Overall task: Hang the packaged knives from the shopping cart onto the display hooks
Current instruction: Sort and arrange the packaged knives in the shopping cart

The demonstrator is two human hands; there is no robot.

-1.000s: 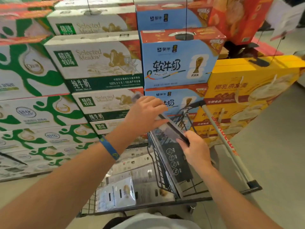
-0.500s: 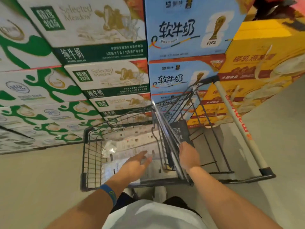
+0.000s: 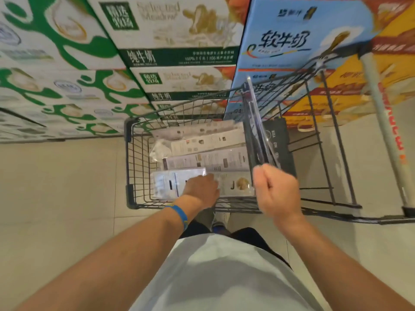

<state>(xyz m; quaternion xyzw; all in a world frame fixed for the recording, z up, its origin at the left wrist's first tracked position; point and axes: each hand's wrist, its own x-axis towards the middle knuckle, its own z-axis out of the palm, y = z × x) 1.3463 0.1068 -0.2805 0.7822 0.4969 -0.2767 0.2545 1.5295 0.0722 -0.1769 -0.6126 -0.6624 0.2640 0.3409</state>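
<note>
One shopping cart, one left hand, one right hand, one wristband and at least four packaged knives are counted.

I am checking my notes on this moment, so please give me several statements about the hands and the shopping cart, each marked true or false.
1. The right hand grips a stack of clear knife packages standing on edge. True.
2. The left hand holds the cart handle. False: it reaches into the cart, onto a flat package.
3. The cart's basket is empty. False: several flat packages lie in it.
4. A blue wristband is on the left wrist. True.
5. Display hooks show behind the cart. False: only stacked cartons show there.
</note>
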